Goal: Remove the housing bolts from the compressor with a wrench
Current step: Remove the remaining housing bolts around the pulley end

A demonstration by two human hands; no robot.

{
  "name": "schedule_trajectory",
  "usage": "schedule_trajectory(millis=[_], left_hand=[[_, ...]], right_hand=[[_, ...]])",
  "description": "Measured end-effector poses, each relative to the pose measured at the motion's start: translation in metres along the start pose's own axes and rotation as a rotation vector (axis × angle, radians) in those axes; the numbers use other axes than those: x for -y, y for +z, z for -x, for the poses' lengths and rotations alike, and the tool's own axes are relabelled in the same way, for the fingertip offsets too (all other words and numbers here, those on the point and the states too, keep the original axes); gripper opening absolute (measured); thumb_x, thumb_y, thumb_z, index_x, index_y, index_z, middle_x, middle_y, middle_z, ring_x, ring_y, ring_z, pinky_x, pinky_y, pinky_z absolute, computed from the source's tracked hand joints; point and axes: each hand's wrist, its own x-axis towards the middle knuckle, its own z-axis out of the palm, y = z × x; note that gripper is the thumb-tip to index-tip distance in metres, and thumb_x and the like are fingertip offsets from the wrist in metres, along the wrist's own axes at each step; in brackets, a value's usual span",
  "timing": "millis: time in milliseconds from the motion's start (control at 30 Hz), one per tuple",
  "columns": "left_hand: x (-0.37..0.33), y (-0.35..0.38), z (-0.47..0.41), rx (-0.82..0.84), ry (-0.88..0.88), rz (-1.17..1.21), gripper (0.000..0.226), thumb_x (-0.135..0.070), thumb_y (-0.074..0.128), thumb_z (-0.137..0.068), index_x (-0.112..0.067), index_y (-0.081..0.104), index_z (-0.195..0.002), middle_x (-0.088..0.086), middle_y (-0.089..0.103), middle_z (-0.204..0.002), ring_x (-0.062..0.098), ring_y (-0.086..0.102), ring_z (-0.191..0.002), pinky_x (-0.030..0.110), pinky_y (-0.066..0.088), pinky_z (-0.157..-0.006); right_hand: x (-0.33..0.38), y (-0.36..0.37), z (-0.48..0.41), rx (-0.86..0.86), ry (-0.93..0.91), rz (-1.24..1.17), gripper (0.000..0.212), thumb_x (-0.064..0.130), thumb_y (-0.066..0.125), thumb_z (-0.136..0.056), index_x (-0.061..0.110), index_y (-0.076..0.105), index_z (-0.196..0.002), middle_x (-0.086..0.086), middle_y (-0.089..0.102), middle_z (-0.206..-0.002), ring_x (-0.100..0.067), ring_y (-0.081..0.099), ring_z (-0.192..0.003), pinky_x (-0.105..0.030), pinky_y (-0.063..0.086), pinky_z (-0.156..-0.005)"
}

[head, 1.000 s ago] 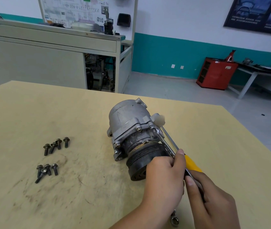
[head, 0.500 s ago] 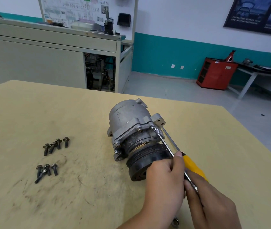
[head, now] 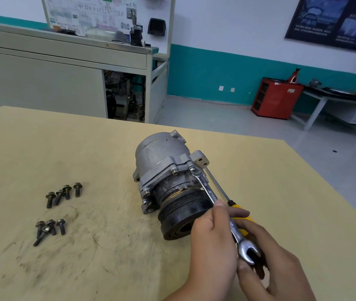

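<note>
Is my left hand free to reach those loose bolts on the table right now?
Probably yes: bare table lies between the left hand and the loose bolts, the compressor sits beside that path. It would first have to let go of the wrench.

left grip (head: 214, 242) — fingers curled, pinching | right grip (head: 279, 270) — just beside, fingers curled underneath

Your grey compressor (head: 162, 161) lies on its side, black pulley (head: 183, 216) toward you — the silver wrench (head: 210, 193) rings a flange bolt (head: 192, 169), loose bolts (head: 63, 193) clustered well left.
</note>
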Motion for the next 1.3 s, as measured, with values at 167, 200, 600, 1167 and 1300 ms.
schedule_trajectory(millis=[167, 200, 600, 1167, 1300], left_hand=[[-0.004, 0.004, 0.006, 0.037, -0.111, 0.102, 0.05, -0.037, 0.032, -0.1, -0.024, 0.076, -0.082, -0.008, 0.049, -0.042, 0.01, 0.054, -0.046, 0.018, 0.043, -0.048], [-0.004, 0.003, 0.007, 0.041, -0.119, 0.111, 0.05, -0.039, 0.031, -0.1, -0.026, 0.076, -0.082, -0.008, 0.051, -0.045, 0.012, 0.058, -0.05, 0.019, 0.045, -0.051], [-0.012, 0.001, 0.003, 0.066, -0.063, 0.137, 0.04, -0.031, 0.047, -0.097, -0.01, 0.068, -0.07, -0.009, 0.042, -0.035, 0.0, 0.038, -0.033, 0.011, 0.029, -0.038], [-0.009, -0.003, 0.001, 0.116, -0.12, 0.146, 0.05, -0.027, 0.037, -0.1, -0.013, 0.062, -0.058, -0.004, 0.053, -0.045, 0.01, 0.05, -0.043, 0.017, 0.04, -0.044], [-0.008, -0.004, 0.001, 0.125, -0.118, 0.105, 0.055, -0.028, 0.038, -0.1, -0.017, 0.062, -0.052, -0.001, 0.053, -0.048, 0.009, 0.048, -0.043, 0.019, 0.041, -0.048]], right_hand=[[0.0, -0.007, -0.005, 0.112, 0.24, -0.171, 0.03, 0.01, 0.059, -0.088, 0.035, 0.063, -0.104, -0.003, 0.056, -0.046, -0.009, 0.051, -0.042, -0.02, 0.04, -0.05], [-0.001, -0.008, -0.006, 0.126, 0.277, -0.209, 0.033, 0.007, 0.058, -0.088, 0.035, 0.063, -0.103, -0.003, 0.054, -0.043, -0.008, 0.048, -0.04, -0.017, 0.038, -0.048], [-0.019, -0.005, -0.017, -0.211, -0.527, 0.604, 0.038, 0.029, 0.041, -0.09, 0.018, 0.077, -0.095, 0.006, 0.054, -0.05, -0.017, 0.041, -0.062, -0.023, 0.034, -0.052], [-0.015, 0.004, -0.004, -0.201, -0.271, 0.032, 0.029, 0.044, 0.047, -0.068, 0.041, 0.061, -0.093, 0.04, 0.06, -0.081, 0.013, 0.057, -0.063, 0.002, 0.039, -0.057], [-0.011, 0.006, -0.003, -0.22, -0.299, 0.092, 0.031, 0.041, 0.047, -0.07, 0.049, 0.052, -0.1, 0.047, 0.057, -0.088, 0.015, 0.058, -0.071, 0.003, 0.04, -0.06]])
